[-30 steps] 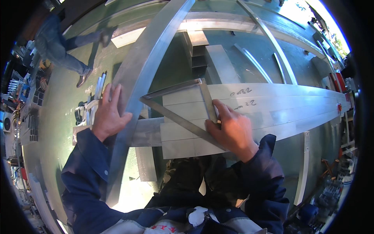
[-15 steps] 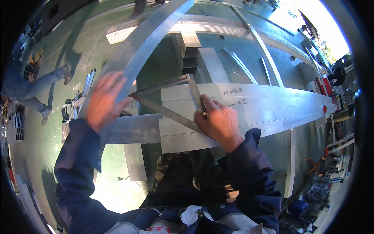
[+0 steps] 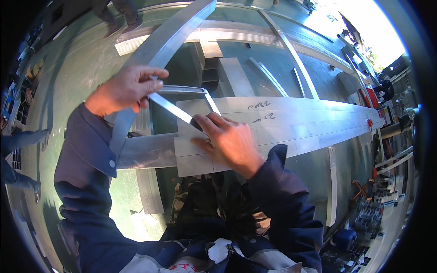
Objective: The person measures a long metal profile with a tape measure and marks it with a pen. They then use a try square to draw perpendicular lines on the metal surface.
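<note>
Between left hand [image 3: 125, 89], right hand [image 3: 231, 142]: triangular frame [image 3: 173, 109] (shiny, slim metal).

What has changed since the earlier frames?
The left hand has let go of the slanting metal beam and grips the left corner of the triangular frame, now farther up the picture. The right hand, still on the frame, has shifted left. Other people's legs moved. The beam and pale panel look unmoved.

We log a slender metal triangular frame [image 3: 175, 109], open in the middle and brightly lit, held at its left corner and lower side. We see that corner overhang the pale, seamed panel [image 3: 314, 125], which lies lengthwise with dark handwriting; contact between them we cannot tell.
</note>
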A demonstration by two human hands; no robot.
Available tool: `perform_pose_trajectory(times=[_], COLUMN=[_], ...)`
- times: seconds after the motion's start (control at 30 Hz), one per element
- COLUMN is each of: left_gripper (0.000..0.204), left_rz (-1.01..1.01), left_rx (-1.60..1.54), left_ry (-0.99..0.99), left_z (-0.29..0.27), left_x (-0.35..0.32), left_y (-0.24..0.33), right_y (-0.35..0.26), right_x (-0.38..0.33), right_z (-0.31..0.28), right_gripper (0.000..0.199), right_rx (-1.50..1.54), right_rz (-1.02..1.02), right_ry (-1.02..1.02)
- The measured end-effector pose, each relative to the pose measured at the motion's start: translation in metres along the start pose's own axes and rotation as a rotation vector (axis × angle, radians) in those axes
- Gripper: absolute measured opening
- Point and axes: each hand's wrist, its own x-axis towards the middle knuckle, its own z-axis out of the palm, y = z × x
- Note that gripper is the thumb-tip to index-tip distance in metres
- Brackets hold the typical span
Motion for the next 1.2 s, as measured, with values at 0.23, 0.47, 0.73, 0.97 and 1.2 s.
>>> perform_pose_trajectory(times=[0.23, 0.47, 0.73, 0.97, 1.2], left_gripper=[0.065, 0.03, 0.024, 0.025, 0.024], left_rz=[0.387, 0.329, 0.358, 0.351, 0.364], left_rx=[-0.123, -0.049, -0.068, -0.099, -0.124], left_ry=[0.174, 0.084, 0.087, 0.065, 0.062], left_z=[0.014, 0.106, 0.121, 0.119, 0.12], left_x=[0.057, 0.135, 0.132, 0.139, 0.146], left_y=[0.003, -0.071, -0.063, -0.062, -0.068], right_y=[0.045, 0.081, 0.086, 0.116, 0.128], right_x=[-0.005, -0.026, -0.023, 0.005, 0.006], right_z=[-0.005, -0.015, -0.025, -0.01, 0.001], right_gripper=[0.023, 0.041, 0.03, 0.049, 0.031], right_rx=[0.448, 0.55, -0.22, -0.042, -0.058], right_rz=[0.41, 0.862, 0.454, 0.323, 0.369], right_ry=[0.378, 0.011, 0.062, 0.134, 0.144])
